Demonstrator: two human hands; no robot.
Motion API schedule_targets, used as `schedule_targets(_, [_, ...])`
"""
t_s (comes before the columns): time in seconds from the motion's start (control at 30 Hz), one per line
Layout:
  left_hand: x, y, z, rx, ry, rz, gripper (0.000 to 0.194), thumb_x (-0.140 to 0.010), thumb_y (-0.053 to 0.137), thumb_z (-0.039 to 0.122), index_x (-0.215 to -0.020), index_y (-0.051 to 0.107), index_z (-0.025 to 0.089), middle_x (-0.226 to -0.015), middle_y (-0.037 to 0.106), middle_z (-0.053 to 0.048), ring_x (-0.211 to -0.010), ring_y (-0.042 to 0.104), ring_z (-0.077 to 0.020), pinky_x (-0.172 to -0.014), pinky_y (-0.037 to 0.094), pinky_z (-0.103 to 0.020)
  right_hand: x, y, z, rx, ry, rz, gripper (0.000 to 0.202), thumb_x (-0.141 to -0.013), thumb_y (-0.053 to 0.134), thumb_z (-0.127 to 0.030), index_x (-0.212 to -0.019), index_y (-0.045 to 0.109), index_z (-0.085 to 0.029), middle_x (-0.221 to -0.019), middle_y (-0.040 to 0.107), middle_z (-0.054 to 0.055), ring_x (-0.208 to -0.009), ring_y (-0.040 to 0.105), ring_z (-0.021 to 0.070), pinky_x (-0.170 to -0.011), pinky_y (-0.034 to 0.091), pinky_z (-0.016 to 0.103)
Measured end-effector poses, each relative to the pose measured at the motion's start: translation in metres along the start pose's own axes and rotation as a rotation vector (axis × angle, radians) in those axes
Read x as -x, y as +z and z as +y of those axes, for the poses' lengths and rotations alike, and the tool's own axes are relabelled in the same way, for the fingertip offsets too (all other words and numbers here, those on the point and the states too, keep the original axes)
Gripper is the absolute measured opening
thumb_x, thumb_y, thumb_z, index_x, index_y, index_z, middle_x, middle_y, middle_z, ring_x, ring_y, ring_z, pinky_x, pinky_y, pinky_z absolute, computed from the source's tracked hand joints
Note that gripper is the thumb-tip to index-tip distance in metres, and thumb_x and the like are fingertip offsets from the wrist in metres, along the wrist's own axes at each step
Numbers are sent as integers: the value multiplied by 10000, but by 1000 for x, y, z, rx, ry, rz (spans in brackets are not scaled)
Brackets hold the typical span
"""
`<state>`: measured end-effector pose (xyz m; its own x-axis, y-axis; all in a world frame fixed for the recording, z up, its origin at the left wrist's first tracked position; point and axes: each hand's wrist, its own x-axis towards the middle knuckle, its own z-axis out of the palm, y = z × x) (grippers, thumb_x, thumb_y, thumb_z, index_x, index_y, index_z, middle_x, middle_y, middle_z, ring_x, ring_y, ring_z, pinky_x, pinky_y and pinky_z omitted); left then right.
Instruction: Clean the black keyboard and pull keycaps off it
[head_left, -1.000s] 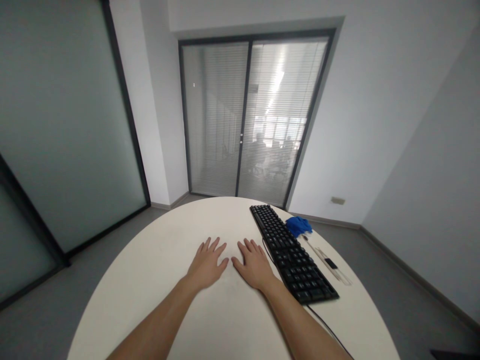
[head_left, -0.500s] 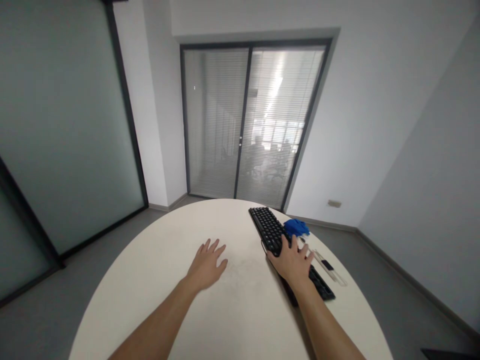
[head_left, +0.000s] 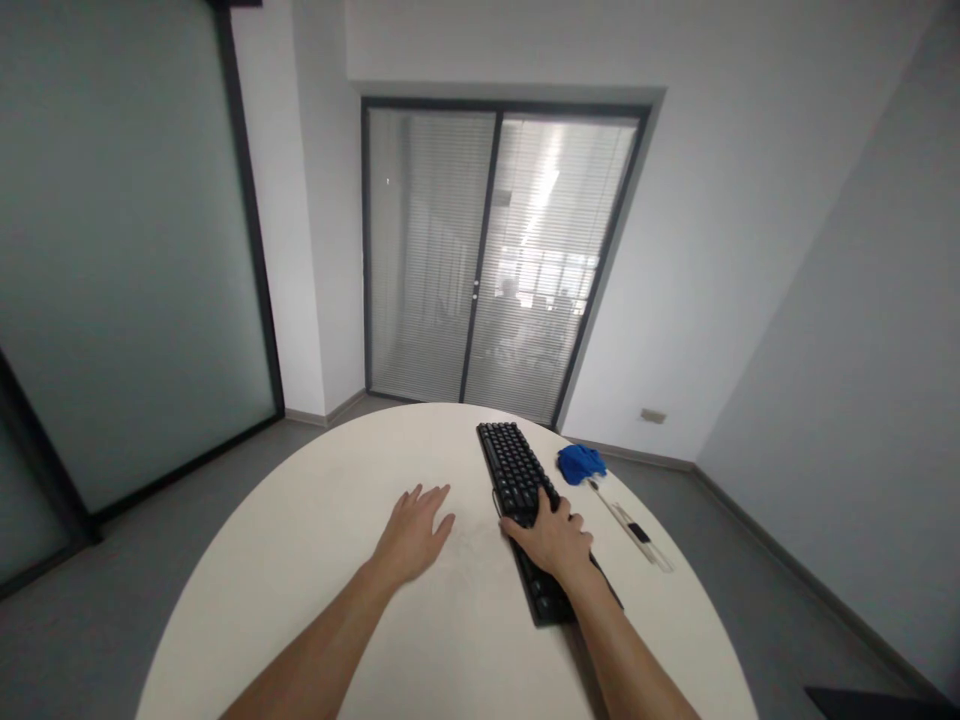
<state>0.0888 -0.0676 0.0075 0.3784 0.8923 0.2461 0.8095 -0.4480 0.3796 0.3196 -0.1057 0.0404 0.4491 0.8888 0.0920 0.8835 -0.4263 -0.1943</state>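
Observation:
A black keyboard [head_left: 514, 465] lies slanted on the right part of a round, pale table [head_left: 300, 560]. My right hand [head_left: 555, 540] spans its lower half, thumb at the left edge and fingers curled over toward the right edge, gripping it. The hand and wrist cover part of the keys. To the left, my left hand [head_left: 412, 535] rests on or just above the tabletop, fingers stretched out, holding nothing. A blue fluffy duster head [head_left: 581, 464] and a pale handle [head_left: 626, 522] with a dark band lie right of the keyboard.
Behind the table stands a glass partition with blinds [head_left: 487, 260]. Frosted glass panels [head_left: 135, 250] in dark frames rise on the left. White walls [head_left: 750, 250] close off the right side, and a dark object [head_left: 862, 702] shows at the lower right.
My right hand has moved left and its fingers have curled in around the keyboard. The keyboard has shifted left, away from the duster. My left hand has hardly moved.

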Motion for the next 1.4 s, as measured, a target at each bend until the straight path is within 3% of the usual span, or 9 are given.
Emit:
schedule_targets(0.17, [6, -8, 7, 40, -16, 53, 542, -986, 311, 447, -1462, 392, 201, -1455, 489, -81, -1359, 413, -278, -1143, 246, -443, 41, -1, -45, -166, -178, -128, 923, -804, 471, -704, -1495, 317, -111, -1485, 308, 269, -1301, 376, 462, -1011, 309, 599])
schedule_targets(0.33, [12, -29, 8, 44, -223, 71, 596, -968, 302, 475, -1456, 377, 141, -1398, 537, -147, -1235, 544, -274, -1033, 389, -384, 59, -2, -67, -481, -489, -401, 820, -861, 540, -432, -1519, 221, -62, -1579, 172, 222, -1447, 201, 356, -1153, 223, 493])
schedule_targets(0.47, [22, -44, 12, -75, -408, -11, 848, -817, 447, 672, -1496, 296, 186, -1520, 335, -217, -1285, 461, -405, -996, 383, -524, 52, -1, -56, -738, -756, -529, 717, -839, 541, -238, -1504, 286, -156, -1506, 407, 116, -1387, 369, 233, -1153, 283, 402])
schedule_targets(0.6, [30, -50, 24, -140, -461, -126, 1051, -645, 568, 748, -1519, 238, 268, -1591, 154, -196, -1336, 340, -485, -977, 339, -630, 39, -6, -25, -626, -766, -376, 528, -849, 489, -190, -1377, 491, -178, -1337, 596, 87, -1198, 569, 206, -1042, 417, 346])
schedule_targets(0.77, [34, -52, 26, -180, -429, -122, 972, -644, 614, 553, -1510, 288, 256, -1590, 170, -176, -1275, 412, -471, -956, 389, -571, -5, -30, 40, -338, -495, 21, 527, -822, 487, -166, -1344, 506, -100, -1378, 525, 162, -1301, 441, 274, -1124, 270, 390])
schedule_targets(1.0, [37, -66, -34, -218, -391, -84, 929, -673, 563, 574, -1509, 304, 263, -1598, 197, -102, -1306, 378, -465, -947, 406, -584, -81, -45, 148, -9, -1, 207, 725, -824, 562, -411, -1448, 362, -99, -1431, 452, 197, -1300, 414, 345, -1060, 316, 434])
schedule_targets(1.1, [35, -74, -67, -251, -421, -58, 920, -693, 539, 591, -1512, 297, 250, -1597, 210, -85, -1307, 395, -451, -945, 425, -562, -89, -29, 175, -29, -5, 176, 653, -858, 497, -364, -1381, 409, 17, -1346, 513, 251, -1254, 464, 350, -1061, 320, 401])
schedule_targets(1.3, [27, -91, -121, -269, -406, -75, 923, -709, 539, 601, -1509, 311, 199, -1586, 247, -89, -1335, 402, -407, -1001, 425, -468, -74, -3, 174, -117, -182, 124, 418, -894, 332, -151, -1214, 579, -41, -1194, 629, 185, -1142, 565, 238, -1014, 377, 280])
schedule_targets(1.4, [23, -92, -122, -325, -365, -76, 913, -729, 544, 569, -1510, 303, 163, -1579, 255, -126, -1378, 348, -396, -1086, 339, -473, -54, -2, 146, -215, -305, 87, 441, -866, 357, -108, -1244, 575, -47, -1245, 609, 182, -1183, 539, 238, -1054, 368, 297])
